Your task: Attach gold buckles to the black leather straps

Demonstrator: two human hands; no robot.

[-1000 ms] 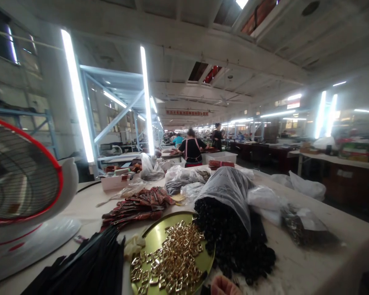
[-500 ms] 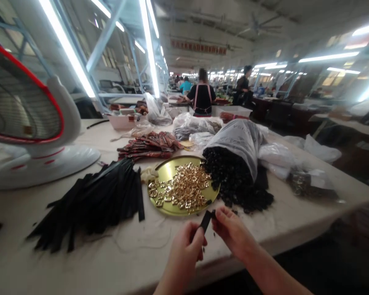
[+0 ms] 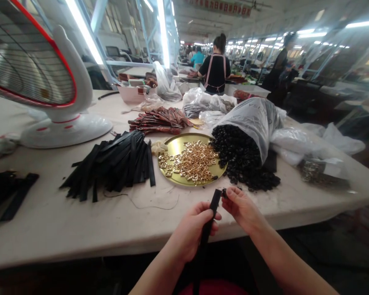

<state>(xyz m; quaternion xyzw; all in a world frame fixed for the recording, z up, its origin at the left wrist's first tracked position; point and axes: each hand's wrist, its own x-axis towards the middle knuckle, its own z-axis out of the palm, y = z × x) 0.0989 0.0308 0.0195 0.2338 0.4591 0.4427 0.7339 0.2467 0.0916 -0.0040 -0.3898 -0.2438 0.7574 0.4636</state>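
Observation:
My left hand is closed around a long black strap, whose flat end points up and whose tail hangs below the table edge. Close beside that end, my right hand pinches a small black piece that looks like a loop. Just beyond my hands lies a round gold tray with a heap of gold buckles on it. Small black pieces like the pinched one spill from a clear plastic bag to the right. A fanned pile of black straps lies to the left.
A white fan with a red rim stands at the left. Behind the tray are reddish-brown strips and several plastic bags. More black strips lie at the far left. A person in an apron stands further back.
My view has tilted down and turned slightly left. More of the strap shows in my left hand. The small black piece stays pinched in my right hand, close to the strap's end.

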